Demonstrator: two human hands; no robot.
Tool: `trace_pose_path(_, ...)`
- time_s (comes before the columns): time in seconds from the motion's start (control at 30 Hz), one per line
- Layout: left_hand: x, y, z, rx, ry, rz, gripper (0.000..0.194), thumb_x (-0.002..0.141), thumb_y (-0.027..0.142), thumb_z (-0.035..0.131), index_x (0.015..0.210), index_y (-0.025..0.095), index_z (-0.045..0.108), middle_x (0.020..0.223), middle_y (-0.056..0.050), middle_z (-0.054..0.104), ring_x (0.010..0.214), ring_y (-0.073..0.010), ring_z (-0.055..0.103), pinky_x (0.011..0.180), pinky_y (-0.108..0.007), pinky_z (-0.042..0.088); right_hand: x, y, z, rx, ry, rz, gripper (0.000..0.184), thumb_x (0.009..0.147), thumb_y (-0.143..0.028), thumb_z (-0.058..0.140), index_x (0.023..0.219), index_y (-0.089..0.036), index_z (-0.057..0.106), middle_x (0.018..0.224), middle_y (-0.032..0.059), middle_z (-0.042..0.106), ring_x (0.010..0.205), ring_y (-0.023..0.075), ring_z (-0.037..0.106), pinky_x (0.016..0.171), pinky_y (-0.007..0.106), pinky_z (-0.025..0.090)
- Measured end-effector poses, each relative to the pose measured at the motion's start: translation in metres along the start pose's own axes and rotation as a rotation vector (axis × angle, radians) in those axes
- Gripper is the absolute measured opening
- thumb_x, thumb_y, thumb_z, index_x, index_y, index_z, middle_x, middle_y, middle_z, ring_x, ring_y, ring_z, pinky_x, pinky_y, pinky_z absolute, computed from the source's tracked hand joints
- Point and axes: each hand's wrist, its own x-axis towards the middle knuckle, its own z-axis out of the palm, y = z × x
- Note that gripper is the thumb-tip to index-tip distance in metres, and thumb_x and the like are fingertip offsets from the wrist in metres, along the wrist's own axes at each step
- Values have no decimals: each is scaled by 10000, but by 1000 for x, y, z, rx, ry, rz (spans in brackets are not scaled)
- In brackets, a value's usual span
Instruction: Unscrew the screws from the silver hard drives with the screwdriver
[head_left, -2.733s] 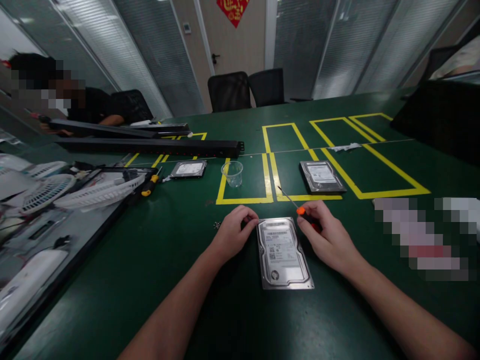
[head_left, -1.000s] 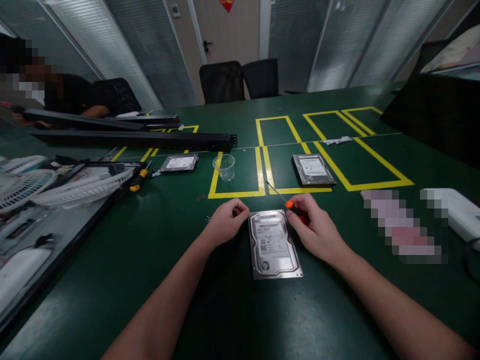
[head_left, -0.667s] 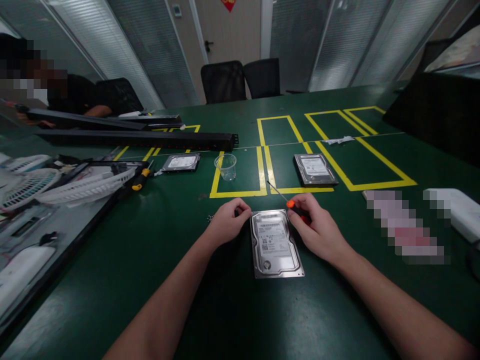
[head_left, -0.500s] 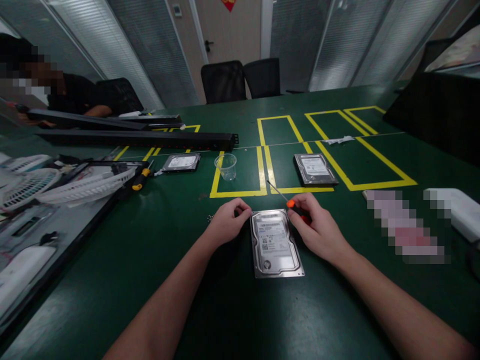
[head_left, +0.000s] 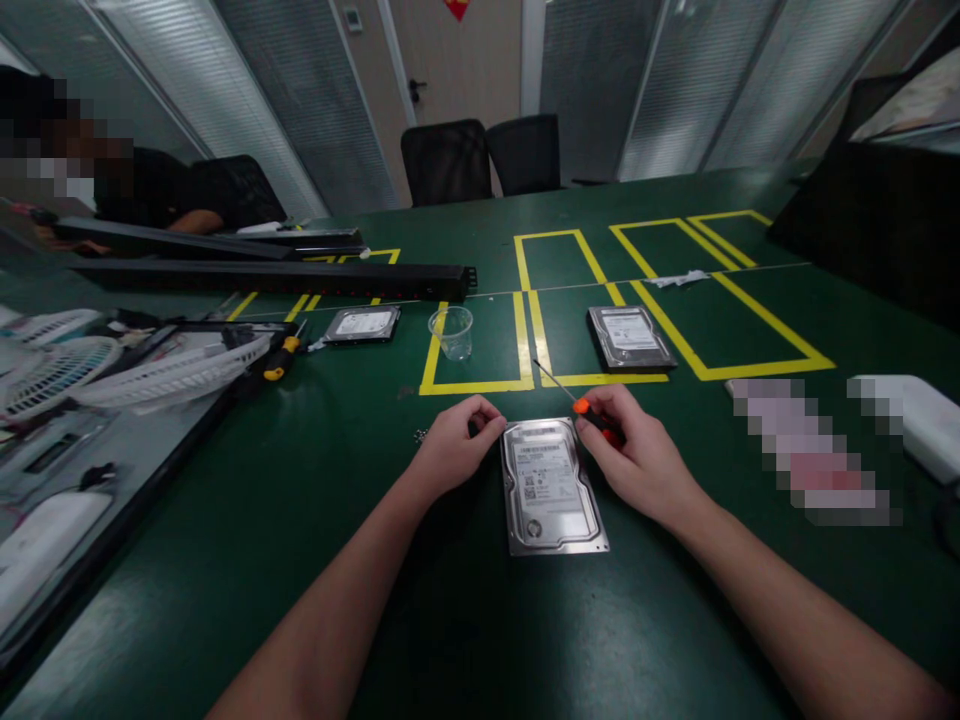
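Green bench [head_left: 555, 635] carried the near hard drive [head_left: 551, 490] flat, at five o'clock from the plastic cup [head_left: 454, 340]. At the drive's ten o'clock was the left hand [head_left: 459, 445], whose grip I could not tell; at two, the right hand [head_left: 636, 450] held the screwdriver [head_left: 582, 406] in closed fingers. Careful handling probably needed steady support.

Can't read a word tbh. Front drive [head_left: 560, 520] between left grip [head_left: 459, 440] and right grip [head_left: 634, 440]: white label [head_left: 551, 478], barcode [head_left: 540, 450], square code [head_left: 530, 487], print too tiny. Second drive [head_left: 631, 340] past the right grip, third drive [head_left: 364, 325] beyond the left grip: blurry labels. Red sign [head_left: 457, 9] on the door [head_left: 469, 80] far past both: cut off.
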Motion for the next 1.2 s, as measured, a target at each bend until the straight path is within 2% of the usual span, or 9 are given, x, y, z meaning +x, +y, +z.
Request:
trace_pose_path(0.33, 0, 3, 1, -14, 22, -20, 135, 947, 263, 654, 836, 187, 672, 790, -3, 682, 728, -171, 615, 649, -289, 432, 0, 0, 1, -1, -5, 9, 104, 1020, -301, 583, 1110, -250, 568, 1005, 56, 692, 900, 232, 669, 815, 361, 504)
trace_pose_path(0.5, 1, 1, 0, -17, 25, -26, 129, 959, 271, 648, 873, 183, 688, 802, -13, 695, 728, -175, 630, 642, -291, 447, 1, 0, 1, 8, -9, 5, 99, 1020, -287, 583, 1109, -246, 569, 1014, 61, 700, 919, 234, 676, 826, 365, 509)
trace_pose_path(0.73, -5, 9, -10, 78, -17, 142, 66, 982, 200, 660, 1014, 179, 714, 911, -24, 731, 799, -173, 662, 717, -288, 499, 1, 0, -1, -3, -9, -5, 107, 1015, -274, 579, 1116, -238, 574, 982, 56, 692, 872, 222, 662, 785, 354, 499)
trace_pose_path(0.87, -6, 13, -12, 189, -30, 222, 79, 990, 148, 656, 966, 178, 726, 910, -24, 724, 803, -175, 661, 731, -299, 502, 0, -1, -2, -3, -6, -12, 104, 1011, -261, 579, 1111, -236, 574, 966, 48, 683, 851, 214, 652, 767, 347, 488)
trace_pose_path(1.07, -5, 15, -9, 355, -30, 245, 107, 1022, 128, 620, 966, 165, 703, 952, -59, 729, 887, -227, 674, 803, -362, 509, 0, -1, -1, 7, -10, -7, 106, 1012, -267, 583, 1113, -237, 575, 976, 47, 677, 853, 215, 648, 771, 351, 484)
trace_pose_path(1.2, -6, 13, -7, 366, -19, 253, 108, 1042, 141, 596, 976, 166, 678, 967, -63, 717, 916, -235, 666, 833, -375, 507, 1, 0, 0, 16, -7, -10, 109, 1010, -267, 588, 1114, -238, 573, 973, 42, 674, 864, 214, 654, 778, 349, 486)
